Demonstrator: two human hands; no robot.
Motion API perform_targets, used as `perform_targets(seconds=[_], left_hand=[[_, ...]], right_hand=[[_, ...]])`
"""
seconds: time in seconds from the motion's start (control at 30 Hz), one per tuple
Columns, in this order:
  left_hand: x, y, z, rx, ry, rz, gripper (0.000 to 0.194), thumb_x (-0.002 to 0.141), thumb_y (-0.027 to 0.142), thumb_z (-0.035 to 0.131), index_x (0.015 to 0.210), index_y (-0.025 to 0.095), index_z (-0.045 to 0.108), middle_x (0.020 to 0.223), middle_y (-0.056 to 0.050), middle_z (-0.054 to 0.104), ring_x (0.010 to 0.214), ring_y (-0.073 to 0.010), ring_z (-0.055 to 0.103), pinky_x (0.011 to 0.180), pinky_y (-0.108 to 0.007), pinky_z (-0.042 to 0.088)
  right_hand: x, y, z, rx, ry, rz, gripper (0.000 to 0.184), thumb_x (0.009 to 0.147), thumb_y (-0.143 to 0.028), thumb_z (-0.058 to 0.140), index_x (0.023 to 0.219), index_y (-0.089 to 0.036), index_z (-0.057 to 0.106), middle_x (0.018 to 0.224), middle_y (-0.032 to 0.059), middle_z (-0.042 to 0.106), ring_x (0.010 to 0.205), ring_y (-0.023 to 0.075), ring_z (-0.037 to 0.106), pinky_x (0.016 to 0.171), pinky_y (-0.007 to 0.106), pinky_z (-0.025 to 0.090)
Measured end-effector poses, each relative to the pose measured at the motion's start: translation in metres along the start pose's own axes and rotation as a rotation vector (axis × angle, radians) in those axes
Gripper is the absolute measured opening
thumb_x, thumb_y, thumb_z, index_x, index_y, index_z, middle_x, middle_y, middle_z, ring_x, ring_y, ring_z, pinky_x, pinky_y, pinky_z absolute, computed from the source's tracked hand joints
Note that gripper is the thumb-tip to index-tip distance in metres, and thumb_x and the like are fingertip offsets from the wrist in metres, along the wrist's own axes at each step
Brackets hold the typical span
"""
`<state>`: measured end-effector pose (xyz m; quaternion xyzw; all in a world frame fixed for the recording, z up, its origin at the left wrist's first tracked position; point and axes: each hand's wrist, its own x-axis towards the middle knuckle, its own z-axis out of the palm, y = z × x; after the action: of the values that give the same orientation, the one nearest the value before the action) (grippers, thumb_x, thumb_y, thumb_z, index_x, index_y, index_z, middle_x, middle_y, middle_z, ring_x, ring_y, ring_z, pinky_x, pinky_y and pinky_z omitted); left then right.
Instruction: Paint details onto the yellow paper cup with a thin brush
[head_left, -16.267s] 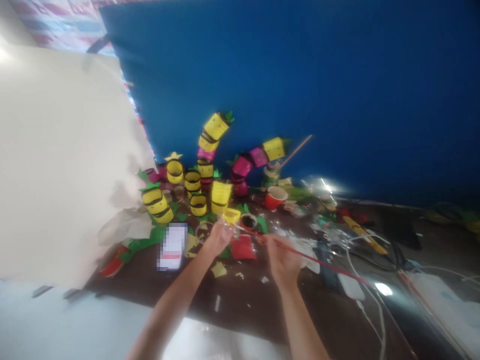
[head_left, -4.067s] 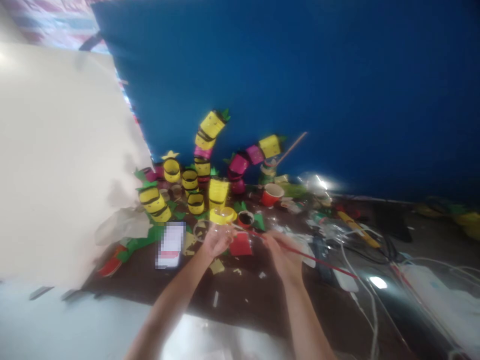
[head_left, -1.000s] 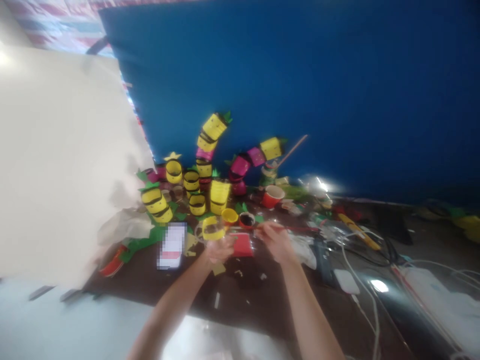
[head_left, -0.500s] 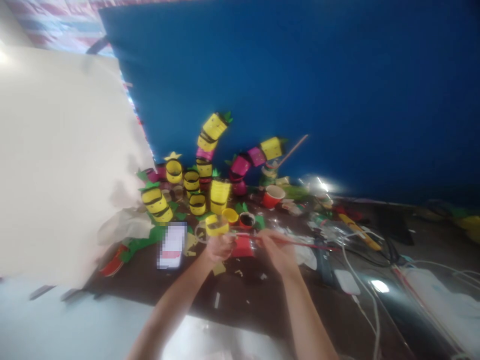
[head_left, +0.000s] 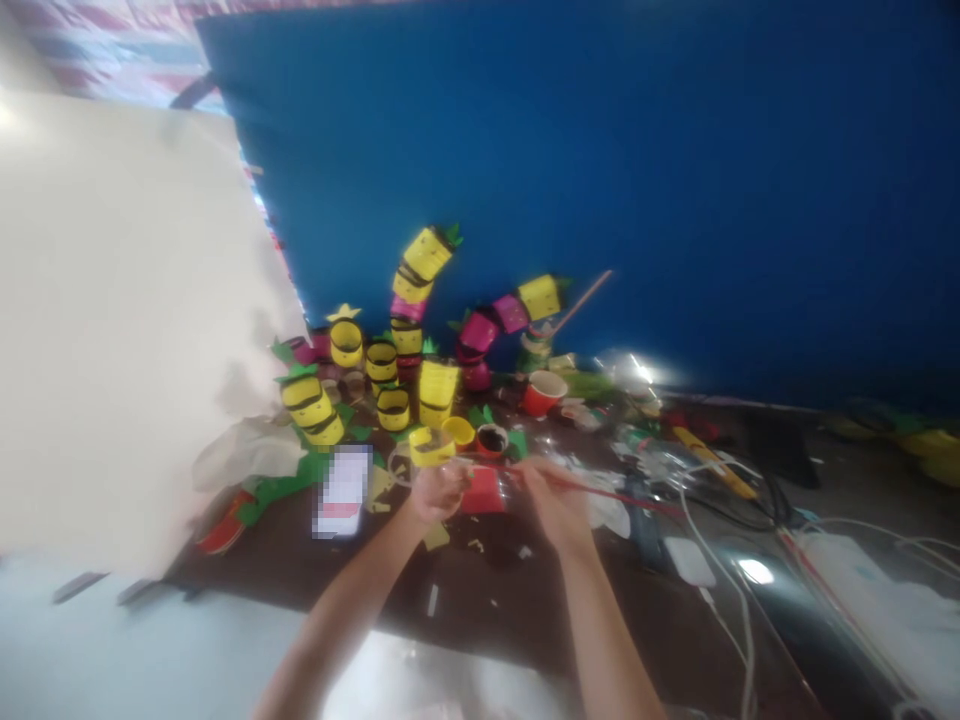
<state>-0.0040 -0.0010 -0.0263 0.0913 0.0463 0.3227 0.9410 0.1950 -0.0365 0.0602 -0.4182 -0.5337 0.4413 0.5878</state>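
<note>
My left hand (head_left: 439, 492) is closed on a short yellow cup piece (head_left: 430, 447) with an open rim, held just above the table. My right hand (head_left: 553, 505) pinches a paintbrush with a long thin red handle (head_left: 619, 493). The handle slants out to the right, while the brush's tip end points left at the yellow piece; blur hides whether they touch. Right behind the hands stand a small cup with dark contents (head_left: 493, 438) and a small yellow cup (head_left: 458, 431). A red piece (head_left: 484, 491) lies between my hands.
Yellow and magenta cup figures with black bands (head_left: 424, 255) stand behind, against a blue panel (head_left: 600, 150). A phone (head_left: 345, 490) lies left of my hands. A red paper cup (head_left: 544, 393) stands at the back. White cables (head_left: 739, 600) and a charger (head_left: 690, 562) lie right.
My left hand and the yellow piece have shifted and tilted slightly. The brush lies a little differently in my right hand, its handle end lower. The whole view has moved slightly.
</note>
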Motion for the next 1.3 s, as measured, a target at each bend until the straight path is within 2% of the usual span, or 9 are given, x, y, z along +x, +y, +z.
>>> perform_targets(seconds=[0.17,0.33,0.47,0.6,0.7,0.87,1.07,1.3], left_hand=[[-0.003,0.0,0.003,-0.028,-0.055,0.034,0.036,0.094,0.031,0.03,0.076,0.014,0.055,0.05,0.004,0.043,0.024,-0.001,0.022,0.021,-0.009,0.016],[-0.002,0.0,0.004,-0.031,-0.083,0.029,0.04,0.095,0.031,0.027,0.075,0.013,0.056,0.05,0.003,0.046,0.025,-0.0021,0.026,0.021,-0.009,0.017],[-0.003,0.001,0.007,-0.024,-0.104,0.001,0.044,0.097,0.033,0.023,0.075,0.014,0.055,0.047,0.004,0.044,0.021,-0.0017,0.019,0.02,-0.01,0.015],[-0.003,0.0,0.007,-0.029,-0.125,0.0,0.045,0.097,0.036,0.023,0.075,0.013,0.056,0.046,0.005,0.043,0.019,-0.0007,0.015,0.02,-0.011,0.016],[-0.002,-0.002,0.004,-0.025,-0.136,-0.002,0.046,0.097,0.035,0.022,0.075,0.013,0.056,0.048,0.004,0.044,0.02,-0.0006,0.015,0.02,-0.011,0.016],[-0.002,-0.001,0.004,-0.012,-0.147,-0.015,0.051,0.097,0.035,0.017,0.076,0.012,0.057,0.047,0.004,0.043,0.022,-0.0008,0.016,0.019,-0.01,0.012],[-0.002,0.001,0.003,-0.033,-0.151,-0.015,0.049,0.097,0.035,0.018,0.077,0.012,0.057,0.047,0.004,0.042,0.021,-0.0005,0.015,0.02,-0.009,0.013],[-0.002,-0.003,-0.004,-0.075,-0.142,0.043,0.044,0.095,0.027,0.02,0.08,0.012,0.059,0.052,0.0,0.05,0.024,-0.0037,0.029,0.023,-0.011,0.026]], right_hand=[[-0.001,-0.006,-0.006,0.026,0.08,-0.019,0.023,0.074,-0.045,0.072,0.073,-0.022,0.075,0.065,0.0038,0.07,0.058,0.0153,0.063,0.053,0.025,0.052],[-0.005,0.0,0.002,0.066,0.015,-0.006,0.017,0.075,-0.039,0.072,0.074,-0.023,0.075,0.073,0.0039,0.072,0.063,0.0147,0.064,0.055,0.025,0.052],[0.002,0.001,0.002,0.129,0.075,0.046,0.017,0.071,-0.04,0.076,0.073,-0.023,0.075,0.067,0.0026,0.07,0.06,0.0134,0.063,0.054,0.024,0.051],[0.005,-0.002,-0.003,0.203,0.126,0.037,0.023,0.067,-0.046,0.078,0.07,-0.023,0.074,0.062,0.0013,0.069,0.055,0.0123,0.061,0.05,0.024,0.049],[0.002,-0.003,-0.001,0.211,0.097,0.037,0.022,0.067,-0.044,0.078,0.069,-0.023,0.073,0.064,0.0017,0.069,0.055,0.0123,0.061,0.05,0.024,0.05],[0.001,-0.001,0.004,0.097,0.02,0.047,0.019,0.074,-0.041,0.074,0.075,-0.022,0.074,0.075,0.0044,0.073,0.064,0.015,0.066,0.057,0.026,0.054],[0.002,0.0,-0.005,0.087,0.091,0.015,0.019,0.074,-0.043,0.073,0.077,-0.023,0.074,0.07,0.0027,0.071,0.062,0.0142,0.065,0.057,0.025,0.054],[-0.008,-0.007,0.002,-0.053,-0.076,-0.015,0.017,0.079,-0.037,0.069,0.075,-0.021,0.073,0.069,0.0025,0.069,0.063,0.0147,0.063,0.057,0.025,0.052]])
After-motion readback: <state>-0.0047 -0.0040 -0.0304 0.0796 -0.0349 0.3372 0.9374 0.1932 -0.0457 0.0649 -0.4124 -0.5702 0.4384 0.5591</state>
